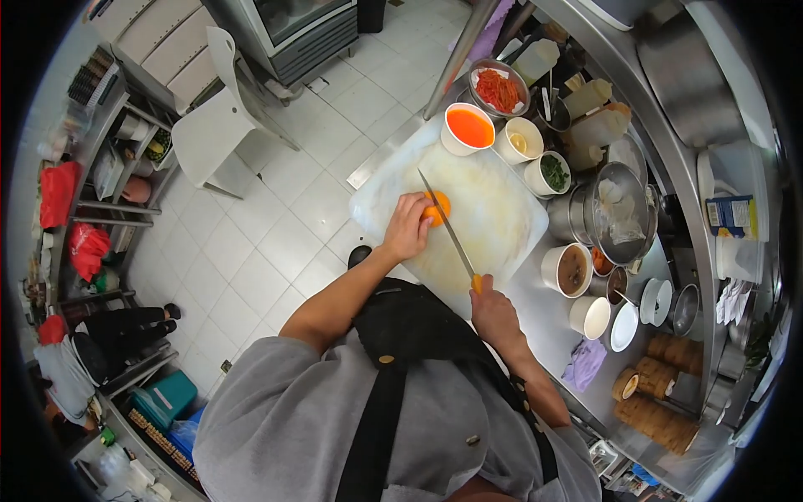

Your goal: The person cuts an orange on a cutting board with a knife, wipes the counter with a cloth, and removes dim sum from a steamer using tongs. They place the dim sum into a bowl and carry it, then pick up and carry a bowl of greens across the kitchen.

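An orange fruit or vegetable point(434, 211) lies on the white cutting board point(502, 222), and my left hand point(409, 224) holds it from the left with the fingertips against it. Wrapped round the yellow-orange handle of a long knife point(456, 240) is my right hand point(495, 314), at the board's lower right edge. The blade runs up and left across the orange item, its tip just above it. Whether the blade has cut in cannot be made out.
Past the board stand a cup of orange liquid point(469, 129), a bowl of red-orange strips point(498, 90) and a cup of chopped greens point(553, 172). Metal bowls point(619, 209), a soup cup point(573, 270) and a purple cloth point(585, 363) are on the right. Another person point(63, 376) is at far left.
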The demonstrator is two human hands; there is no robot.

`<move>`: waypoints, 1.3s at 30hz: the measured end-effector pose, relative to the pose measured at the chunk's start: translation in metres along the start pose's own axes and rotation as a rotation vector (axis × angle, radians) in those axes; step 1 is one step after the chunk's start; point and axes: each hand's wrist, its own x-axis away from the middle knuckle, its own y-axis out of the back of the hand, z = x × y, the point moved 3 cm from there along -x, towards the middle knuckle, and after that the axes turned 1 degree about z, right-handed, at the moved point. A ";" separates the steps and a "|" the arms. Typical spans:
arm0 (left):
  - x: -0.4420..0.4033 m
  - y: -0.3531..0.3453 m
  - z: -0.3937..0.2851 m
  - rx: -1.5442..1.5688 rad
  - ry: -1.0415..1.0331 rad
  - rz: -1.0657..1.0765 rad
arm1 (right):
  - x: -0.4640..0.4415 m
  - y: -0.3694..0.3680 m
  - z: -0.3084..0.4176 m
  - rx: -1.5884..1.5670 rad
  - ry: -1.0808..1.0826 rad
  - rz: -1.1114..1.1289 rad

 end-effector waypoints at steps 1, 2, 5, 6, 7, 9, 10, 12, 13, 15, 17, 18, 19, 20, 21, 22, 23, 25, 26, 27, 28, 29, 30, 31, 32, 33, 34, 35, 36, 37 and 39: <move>0.000 0.000 0.000 -0.002 0.010 0.012 | -0.003 0.002 0.002 -0.007 0.011 0.006; 0.000 0.000 0.000 -0.005 0.021 0.025 | -0.006 0.005 0.004 0.001 0.013 0.012; 0.000 0.001 0.000 0.009 0.022 0.007 | -0.019 0.012 0.012 -0.013 0.010 0.061; 0.000 0.001 0.001 0.012 0.024 0.007 | -0.025 0.011 0.013 -0.025 0.010 0.068; 0.000 0.001 0.001 0.019 0.022 0.011 | -0.031 0.011 0.014 -0.036 0.010 0.073; 0.001 0.000 0.002 0.029 0.022 0.018 | -0.043 0.012 0.018 -0.052 0.019 0.074; 0.001 0.000 0.002 0.035 0.025 0.008 | -0.050 0.012 0.021 -0.071 0.031 0.072; 0.000 0.000 0.003 0.045 0.023 0.007 | -0.070 0.006 0.025 -0.060 0.043 0.061; 0.000 -0.001 0.004 0.026 0.026 0.007 | -0.074 0.003 0.025 -0.047 0.057 0.050; -0.001 -0.002 0.002 0.012 0.022 0.014 | -0.070 0.002 0.022 -0.048 0.055 0.052; 0.000 -0.003 0.002 -0.008 0.040 -0.010 | -0.055 0.006 0.017 -0.043 0.061 0.061; 0.001 -0.002 0.002 -0.008 0.040 -0.010 | -0.032 0.011 0.012 -0.043 -0.001 0.125; 0.001 -0.002 0.002 -0.005 0.041 -0.015 | -0.019 0.014 0.007 -0.040 -0.060 0.191; 0.001 -0.002 0.003 -0.003 0.042 -0.020 | -0.018 0.013 0.003 -0.037 -0.057 0.191; 0.001 -0.003 0.003 -0.003 0.042 -0.017 | -0.017 0.007 -0.001 -0.043 -0.046 0.181; 0.002 -0.002 0.003 -0.007 0.028 -0.015 | -0.018 -0.002 -0.005 -0.057 -0.040 0.168; 0.001 -0.003 0.002 -0.009 0.010 -0.012 | -0.032 -0.019 -0.012 -0.082 0.036 0.084; 0.001 -0.004 0.001 -0.016 -0.003 0.005 | -0.076 -0.048 -0.009 -0.128 0.051 0.021; 0.001 -0.003 0.002 -0.028 -0.008 0.008 | -0.088 -0.055 -0.006 -0.165 0.078 -0.037; -0.001 -0.003 0.001 -0.035 -0.021 0.015 | -0.089 -0.058 -0.007 -0.176 0.079 -0.049; -0.003 -0.003 0.002 -0.039 -0.014 0.014 | -0.090 -0.060 -0.010 -0.191 0.089 -0.066; 0.001 -0.003 0.000 -0.037 0.000 0.024 | -0.081 -0.065 -0.014 -0.210 0.087 -0.076; 0.003 -0.004 0.001 -0.038 -0.017 0.039 | -0.069 -0.064 -0.020 -0.224 0.078 -0.091; 0.001 -0.005 0.004 -0.034 -0.008 0.032 | -0.055 -0.057 -0.029 -0.210 0.021 -0.080; 0.003 -0.007 0.006 -0.028 0.011 0.026 | -0.040 -0.053 -0.039 -0.195 -0.037 -0.060; 0.003 -0.007 0.003 -0.026 0.003 0.038 | -0.029 -0.052 -0.047 -0.204 -0.046 -0.066; 0.001 -0.006 -0.001 -0.050 -0.010 0.049 | -0.019 -0.050 -0.054 -0.217 -0.082 -0.098; -0.002 -0.005 -0.005 -0.076 -0.024 0.058 | -0.012 -0.047 -0.059 -0.230 -0.116 -0.132; -0.005 -0.005 -0.010 -0.078 -0.039 0.068 | -0.006 -0.042 -0.062 -0.241 -0.123 -0.144; -0.006 -0.006 -0.014 -0.182 -0.020 0.136 | 0.002 -0.036 -0.062 -0.308 -0.118 -0.202; -0.010 -0.008 -0.015 -0.290 -0.017 0.215 | 0.018 -0.025 -0.062 -0.421 -0.112 -0.292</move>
